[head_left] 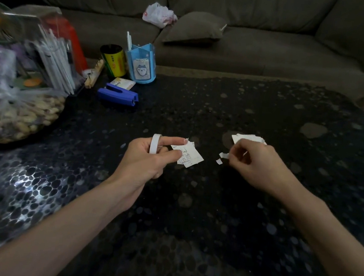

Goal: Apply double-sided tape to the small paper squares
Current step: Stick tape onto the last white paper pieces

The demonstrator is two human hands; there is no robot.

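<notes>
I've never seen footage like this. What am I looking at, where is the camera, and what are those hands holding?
There is no machine here. A person wears one wide-angle camera on the head, so you look down at their own bare hands over a dark, pebble-patterned table. The left hand has a roll of tape slipped over its index finger and pinches a few small paper squares with print on them. The right hand pinches a small white strip, probably tape, though it is too small to be sure. Just behind that hand lies a pile of white paper. To the far left are a blue stapler, a blue pen holder, a yellow can and a bag of nuts.
</notes>
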